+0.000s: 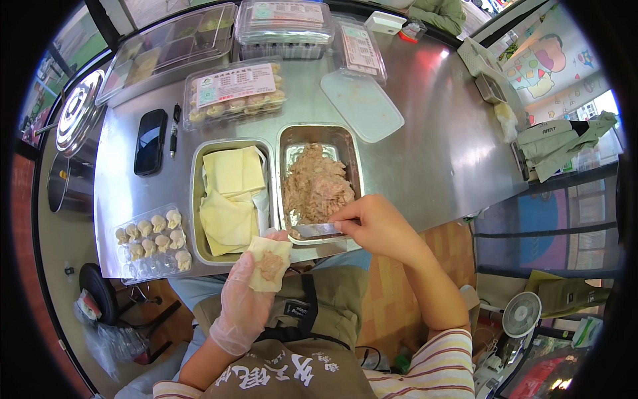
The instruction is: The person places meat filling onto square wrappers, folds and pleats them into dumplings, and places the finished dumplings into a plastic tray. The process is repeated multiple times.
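My left hand (241,299), in a clear plastic glove, holds a square dough wrapper (256,283) with a smear of minced meat filling (270,265) on it. My bare right hand (366,224) pinches a flat metal spatula (314,230) above the near end of a steel pan (360,164). A mound of minced meat (319,184) fills much of that pan. Just left of it, a second steel pan (197,209) holds stacked yellow wrappers (232,174). On the table's left corner, a clear plastic tray (142,267) carries several folded wontons (162,243) in its cups.
A phone (150,142) and a pen (175,130) lie on the steel table (423,149). Behind the pans are a labelled box of wontons (234,92), a white plastic lid (363,105), stacked clear boxes (284,30) and a lidded compartment container (169,50). A stool (97,294) stands below left.
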{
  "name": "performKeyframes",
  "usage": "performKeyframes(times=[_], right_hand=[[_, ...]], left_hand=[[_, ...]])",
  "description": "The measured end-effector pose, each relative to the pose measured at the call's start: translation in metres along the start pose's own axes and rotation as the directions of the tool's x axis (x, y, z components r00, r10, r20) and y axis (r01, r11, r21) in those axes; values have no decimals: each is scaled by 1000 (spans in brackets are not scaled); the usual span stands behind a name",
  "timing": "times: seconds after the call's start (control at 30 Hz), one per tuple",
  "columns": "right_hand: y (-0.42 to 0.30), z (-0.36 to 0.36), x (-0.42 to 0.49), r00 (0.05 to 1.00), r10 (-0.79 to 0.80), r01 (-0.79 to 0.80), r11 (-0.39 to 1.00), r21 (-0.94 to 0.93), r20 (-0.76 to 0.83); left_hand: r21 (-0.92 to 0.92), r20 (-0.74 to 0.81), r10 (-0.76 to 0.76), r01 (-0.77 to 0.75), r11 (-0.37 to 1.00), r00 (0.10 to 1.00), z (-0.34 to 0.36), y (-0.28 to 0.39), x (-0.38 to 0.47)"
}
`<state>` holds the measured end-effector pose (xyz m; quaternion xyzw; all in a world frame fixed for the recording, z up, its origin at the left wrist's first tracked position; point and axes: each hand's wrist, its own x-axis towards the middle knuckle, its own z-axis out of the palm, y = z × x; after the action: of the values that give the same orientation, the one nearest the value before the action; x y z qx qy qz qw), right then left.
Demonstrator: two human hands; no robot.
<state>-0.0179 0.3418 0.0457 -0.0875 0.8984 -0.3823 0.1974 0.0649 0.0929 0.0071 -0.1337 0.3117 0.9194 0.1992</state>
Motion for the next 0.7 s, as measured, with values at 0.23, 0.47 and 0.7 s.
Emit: performKeyframes(times=[0.23, 0.47, 0.7], right_hand=[[5, -7, -8, 964, 192, -258, 846, 467, 184], [-33, 34, -48, 911, -218, 280, 950, 138, -350], [-53, 62, -60, 687, -646, 373, 707, -601, -332]], left_hand=[[-117, -109, 116, -129, 985, 987, 2, 2, -4], [-373, 25, 61, -48, 927, 998, 14, 16, 9], [-428, 68, 128, -87, 900, 990, 22, 23, 9]])
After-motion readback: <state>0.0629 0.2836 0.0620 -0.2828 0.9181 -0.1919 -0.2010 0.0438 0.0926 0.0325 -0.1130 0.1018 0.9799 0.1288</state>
